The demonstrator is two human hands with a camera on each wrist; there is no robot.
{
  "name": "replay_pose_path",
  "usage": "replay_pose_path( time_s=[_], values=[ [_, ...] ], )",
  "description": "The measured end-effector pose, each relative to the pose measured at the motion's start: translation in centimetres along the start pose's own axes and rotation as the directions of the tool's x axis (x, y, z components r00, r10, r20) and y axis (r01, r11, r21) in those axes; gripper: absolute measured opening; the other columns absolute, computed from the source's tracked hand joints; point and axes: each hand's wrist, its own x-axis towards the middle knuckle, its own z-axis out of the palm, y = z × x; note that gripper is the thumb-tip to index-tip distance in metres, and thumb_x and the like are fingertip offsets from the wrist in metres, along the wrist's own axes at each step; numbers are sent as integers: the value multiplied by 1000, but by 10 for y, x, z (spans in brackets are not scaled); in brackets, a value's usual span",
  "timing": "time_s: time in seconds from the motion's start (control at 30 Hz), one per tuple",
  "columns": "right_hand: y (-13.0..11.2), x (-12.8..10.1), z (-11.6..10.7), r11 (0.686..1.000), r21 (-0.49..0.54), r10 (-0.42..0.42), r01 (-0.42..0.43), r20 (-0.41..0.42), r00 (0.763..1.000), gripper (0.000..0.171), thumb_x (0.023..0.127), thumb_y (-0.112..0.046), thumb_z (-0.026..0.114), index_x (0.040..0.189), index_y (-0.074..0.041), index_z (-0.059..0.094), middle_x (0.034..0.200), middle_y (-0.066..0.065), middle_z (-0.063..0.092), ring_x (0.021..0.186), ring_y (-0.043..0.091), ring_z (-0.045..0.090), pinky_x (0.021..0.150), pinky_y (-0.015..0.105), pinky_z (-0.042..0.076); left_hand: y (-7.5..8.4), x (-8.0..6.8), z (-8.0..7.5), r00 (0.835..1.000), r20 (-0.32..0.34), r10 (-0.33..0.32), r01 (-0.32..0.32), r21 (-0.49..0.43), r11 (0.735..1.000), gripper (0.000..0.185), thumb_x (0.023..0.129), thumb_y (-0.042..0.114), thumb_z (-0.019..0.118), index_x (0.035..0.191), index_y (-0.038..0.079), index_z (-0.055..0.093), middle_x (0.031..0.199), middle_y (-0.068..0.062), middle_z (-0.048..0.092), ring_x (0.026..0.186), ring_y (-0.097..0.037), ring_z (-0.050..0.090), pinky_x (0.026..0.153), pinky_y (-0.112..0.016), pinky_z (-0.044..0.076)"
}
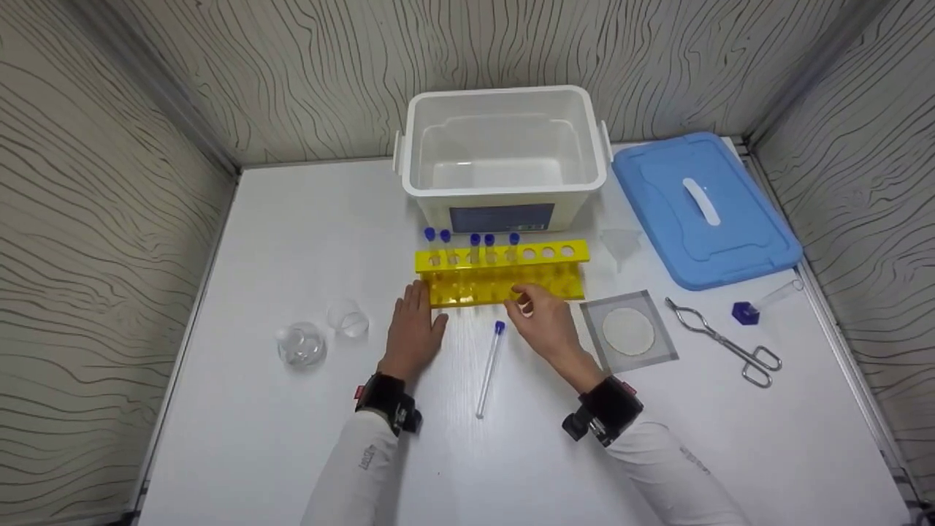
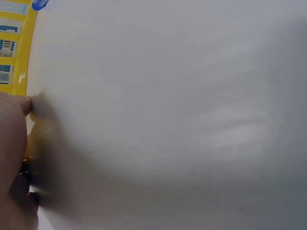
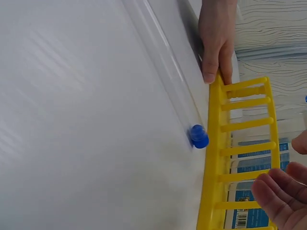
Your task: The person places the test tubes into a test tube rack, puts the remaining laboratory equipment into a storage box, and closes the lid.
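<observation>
A yellow test tube rack [image 1: 504, 286] stands mid-table and holds several test tubes [image 1: 475, 248] with blue caps. My left hand [image 1: 413, 329] touches the rack's left end, its fingers straight. In the right wrist view, the left thumb [image 3: 209, 72] lies against the rack's edge. Just in front of the rack is my right hand [image 1: 546, 325], fingers loosely bent, with nothing between thumb and fingertips. Between the hands, a blue-capped test tube [image 1: 489, 372] lies on the table; its cap [image 3: 198, 136] points toward the rack.
Behind the rack stands a white bin [image 1: 504, 197] with a blue lid [image 1: 730, 226] to its right. On the right are a funnel [image 1: 621, 245], wire gauze [image 1: 628, 332], metal tongs [image 1: 723, 340] and a blue-based cylinder [image 1: 746, 313]. A glass flask [image 1: 301, 345] and beaker [image 1: 348, 319] sit left.
</observation>
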Motion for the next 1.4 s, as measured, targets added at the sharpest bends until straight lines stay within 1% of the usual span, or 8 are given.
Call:
replay_pose_path(
  time_s=[0.3, 0.47, 0.63, 0.7, 0.77, 1.07, 1.23, 1.4],
  values=[
    [7, -14, 20, 992, -118, 53, -38, 125, 991, 41, 89, -31, 70, 112, 3, 71, 86, 15, 74, 76, 28, 70, 67, 41, 59, 0, 0, 0, 1000, 12, -12, 12, -1, 1000, 74, 103, 42, 42, 158, 0, 15, 168, -15, 14, 156, -30, 14, 128, -47, 15],
    [7, -20, 28, 983, -181, 64, -38, 136, 989, 48, 88, -32, 70, 113, 9, 69, 93, 23, 74, 76, 33, 71, 66, 44, 59, 0, -1, -1, 1000, 14, -12, 12, 1, 1000, 73, 104, 42, 41, 158, 0, 15, 167, -15, 14, 156, -30, 14, 129, -46, 14],
    [7, -24, 34, 972, -236, 47, -15, 131, 990, 42, 85, -34, 72, 95, 7, 71, 78, 18, 69, 61, 25, 61, 53, 37, 51, 0, -1, -1, 1000, 8, -6, 6, -1, 1000, 74, 104, 42, 41, 158, 0, 14, 167, -16, 14, 156, -30, 14, 129, -46, 14],
    [6, -24, 36, 968, -249, 51, -16, 134, 990, 40, 85, -35, 73, 87, 5, 69, 72, 15, 65, 56, 21, 54, 49, 35, 46, 0, -1, -1, 1000, 4, -4, 4, -2, 1000, 74, 104, 42, 42, 158, 0, 15, 167, -16, 15, 156, -30, 15, 129, -46, 14],
    [6, -25, 38, 965, -262, 61, -24, 132, 989, 40, 84, -36, 74, 84, 4, 68, 71, 14, 64, 56, 20, 53, 49, 34, 46, 0, -1, -1, 1000, -2, -1, 1, -4, 1000, 74, 104, 42, 42, 158, 0, 15, 167, -16, 16, 156, -31, 15, 128, -47, 15],
    [5, -26, 44, 964, -263, 98, -52, 168, 981, 37, 82, -30, 77, 88, 5, 69, 72, 13, 63, 59, 20, 54, 51, 34, 48, 0, -1, -1, 1000, 4, -16, 16, -12, 1000, 74, 103, 43, 41, 158, 2, 14, 168, -14, 14, 156, -29, 14, 129, -46, 13],
    [5, -25, 43, 958, -275, 134, -79, 188, 973, 37, 83, -25, 76, 100, 7, 70, 81, 17, 67, 68, 25, 62, 62, 39, 55, 1, 0, 0, 999, 17, -35, 35, -1, 999, 74, 103, 44, 40, 159, 3, 14, 168, -12, 14, 157, -27, 13, 129, -45, 13],
    [6, -20, 43, 959, -267, 146, -92, 190, 971, 23, 84, -20, 75, 85, 2, 68, 71, 11, 61, 61, 19, 52, 54, 33, 46, 1, 1, 1, 999, 22, -50, 50, 0, 999, 75, 103, 46, 40, 159, 4, 13, 169, -10, 12, 157, -26, 12, 129, -44, 12]
  ],
)
